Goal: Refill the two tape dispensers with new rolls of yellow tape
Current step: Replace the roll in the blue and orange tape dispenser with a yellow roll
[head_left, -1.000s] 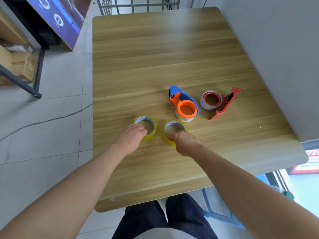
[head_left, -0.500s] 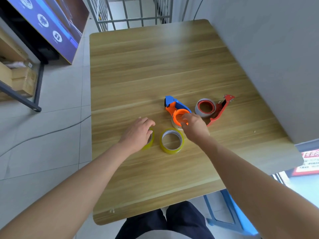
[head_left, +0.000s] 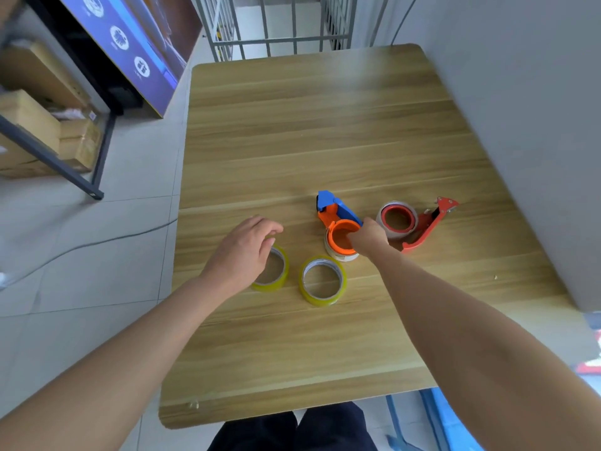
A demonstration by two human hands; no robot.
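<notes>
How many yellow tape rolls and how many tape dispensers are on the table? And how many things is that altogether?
Yellow tape rolls: 2
Tape dispensers: 2
Total: 4

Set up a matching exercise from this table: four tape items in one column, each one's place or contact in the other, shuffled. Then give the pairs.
Column one
1. blue and orange plastic tape dispenser
2. red metal tape dispenser
3. yellow tape roll on the left
4. yellow tape roll in the middle

Column two
A. lies flat with no hand on it
B. partly covered by the left hand
C. gripped at its orange hub by the right hand
D. nearest the grey wall

Pairs: 1-C, 2-D, 3-B, 4-A
</notes>
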